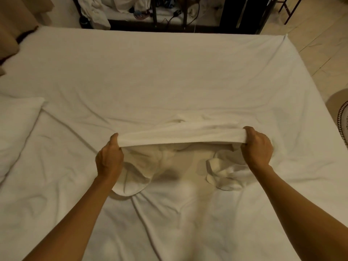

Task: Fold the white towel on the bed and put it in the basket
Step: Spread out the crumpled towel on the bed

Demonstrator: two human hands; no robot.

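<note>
The white towel [180,135] is stretched taut in the air just above the bed [169,76], its top edge running left to right between my hands. My left hand [110,157] grips the towel's left end with curled fingers. My right hand [259,146] grips the right end the same way. Below the stretched edge the rest of the towel hangs down in loose bunches and rests on the sheet. No basket shows in this view.
A white pillow [17,129] lies at the bed's left side. Beyond the far edge stands a dark shelf unit [169,17] with crumpled cloths and cables. Tiled floor [310,44] and a patterned rug [341,117] lie to the right.
</note>
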